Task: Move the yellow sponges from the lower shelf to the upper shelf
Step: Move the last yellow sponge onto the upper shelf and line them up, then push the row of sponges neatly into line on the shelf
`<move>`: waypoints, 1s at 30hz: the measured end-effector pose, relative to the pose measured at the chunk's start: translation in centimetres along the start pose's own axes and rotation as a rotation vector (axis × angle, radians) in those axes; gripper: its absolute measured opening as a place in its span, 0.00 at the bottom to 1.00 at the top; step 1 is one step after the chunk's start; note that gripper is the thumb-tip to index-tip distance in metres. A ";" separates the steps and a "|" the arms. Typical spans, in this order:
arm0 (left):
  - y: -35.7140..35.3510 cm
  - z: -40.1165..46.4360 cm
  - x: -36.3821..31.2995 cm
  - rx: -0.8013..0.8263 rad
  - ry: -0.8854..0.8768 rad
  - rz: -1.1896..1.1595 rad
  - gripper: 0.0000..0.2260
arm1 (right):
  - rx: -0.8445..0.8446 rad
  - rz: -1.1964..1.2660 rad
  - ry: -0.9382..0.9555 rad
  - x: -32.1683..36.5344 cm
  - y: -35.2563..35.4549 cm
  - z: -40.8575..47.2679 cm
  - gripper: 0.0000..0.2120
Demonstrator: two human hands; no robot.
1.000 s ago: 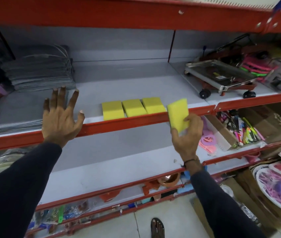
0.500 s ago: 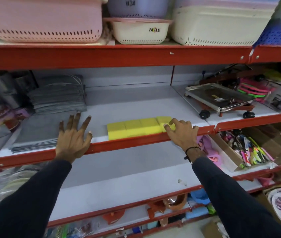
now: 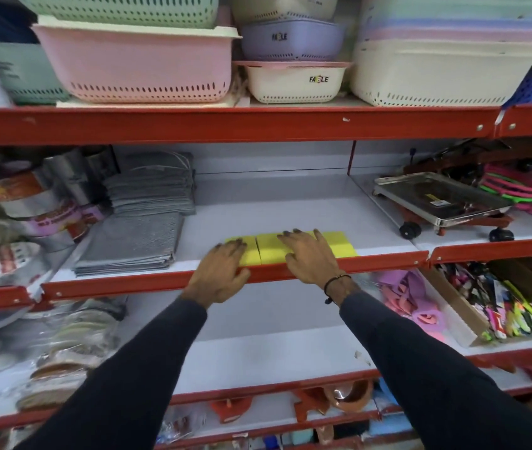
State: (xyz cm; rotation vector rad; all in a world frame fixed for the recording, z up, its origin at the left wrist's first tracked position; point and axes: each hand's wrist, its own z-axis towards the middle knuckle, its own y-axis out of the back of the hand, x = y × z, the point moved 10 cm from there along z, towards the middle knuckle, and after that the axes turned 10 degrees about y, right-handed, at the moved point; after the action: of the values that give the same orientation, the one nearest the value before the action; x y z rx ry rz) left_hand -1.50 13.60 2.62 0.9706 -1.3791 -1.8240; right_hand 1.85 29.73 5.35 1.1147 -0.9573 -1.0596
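Observation:
Several yellow sponges (image 3: 339, 243) lie side by side in a row at the front of the upper shelf (image 3: 290, 203), just behind its red lip. My left hand (image 3: 222, 271) rests flat on the left end of the row, fingers spread over the leftmost sponge (image 3: 249, 251). My right hand (image 3: 310, 253) lies flat on top of the middle sponges, hiding part of them. Neither hand grips a sponge. The lower shelf (image 3: 274, 345) below my forearms shows no sponge.
Folded grey cloths (image 3: 134, 241) lie left of the sponges, with rolls and packets further left. A steel wheeled tray (image 3: 440, 203) stands to the right. Plastic baskets (image 3: 141, 66) fill the top shelf. A carton of pens (image 3: 498, 306) sits at the lower right.
My right hand carried a sponge up and set it at the right end of the row, then moved onto the row's middle. My left hand slid right onto the leftmost sponge.

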 end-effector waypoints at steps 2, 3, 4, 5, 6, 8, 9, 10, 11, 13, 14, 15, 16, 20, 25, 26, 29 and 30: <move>-1.3 -0.6 -0.6 0.045 0.000 0.033 0.42 | 0.054 -0.036 0.046 1.3 -1.4 -0.1 0.25; -1.4 -1.0 -0.7 0.033 -0.002 0.037 0.42 | 0.052 -0.037 0.057 1.6 -1.8 -0.3 0.24; -1.3 -1.3 -0.8 0.026 -0.003 0.042 0.42 | 0.041 -0.028 0.056 1.7 -1.9 -0.5 0.23; -1.3 -1.5 -0.9 0.030 -0.003 0.053 0.42 | 0.028 -0.022 0.050 1.6 -1.9 -0.8 0.23; -1.2 -1.6 -0.9 0.037 -0.004 0.064 0.43 | 0.020 -0.027 0.047 1.6 -1.9 -1.0 0.22; -1.1 -1.7 -1.0 0.049 -0.007 0.066 0.43 | 0.012 -0.058 0.041 1.2 -1.9 -1.4 0.20; -1.0 -1.8 -1.1 0.055 -0.003 0.059 0.42 | 0.008 -0.067 0.034 1.1 -2.0 -1.6 0.19; -0.9 -1.9 -1.2 0.062 0.004 0.055 0.41 | 0.002 -0.068 0.026 1.0 -1.9 -1.7 0.19; -0.9 -2.1 -1.3 0.073 0.014 0.052 0.40 | -0.009 -0.064 0.018 1.0 -1.8 -1.9 0.18; -0.9 -2.3 -1.5 0.088 0.039 0.048 0.39 | -0.035 -0.033 -0.002 1.6 -1.6 -2.0 0.19; -0.8 -2.4 -1.6 0.089 0.047 0.044 0.39 | -0.043 -0.016 -0.011 2.0 -1.6 -2.0 0.20; -0.8 -2.5 -1.6 0.089 0.054 0.042 0.40 | -0.049 -0.002 -0.019 2.5 -1.6 -2.0 0.20; -0.9 -2.5 -1.7 0.090 0.058 0.042 0.40 | -0.058 0.013 -0.025 2.9 -1.7 -2.0 0.20; -1.0 -2.5 -1.6 0.097 0.067 0.046 0.40 | -0.039 0.095 -0.058 2.9 -1.6 -2.2 0.22; -0.8 -2.4 -1.3 0.119 0.070 0.032 0.40 | -0.090 0.017 -0.178 -2.4 0.5 -3.1 0.32; -0.8 -2.5 -1.4 0.121 0.069 0.035 0.40 | -0.046 -0.034 -0.190 -3.2 0.1 -3.5 0.31; -0.9 -2.5 -1.4 0.121 0.069 0.042 0.40 | 0.002 -0.098 -0.168 -3.7 -1.2 -4.3 0.26; -1.0 -2.5 -1.4 0.122 0.069 0.049 0.40 | -0.005 -0.107 -0.155 -3.4 -1.4 -4.4 0.26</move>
State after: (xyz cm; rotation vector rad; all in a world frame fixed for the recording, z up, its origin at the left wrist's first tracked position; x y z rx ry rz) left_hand 1.35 13.78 1.49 1.0426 -1.4720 -1.6712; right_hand 5.00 33.86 2.93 1.1016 -1.0251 -1.2492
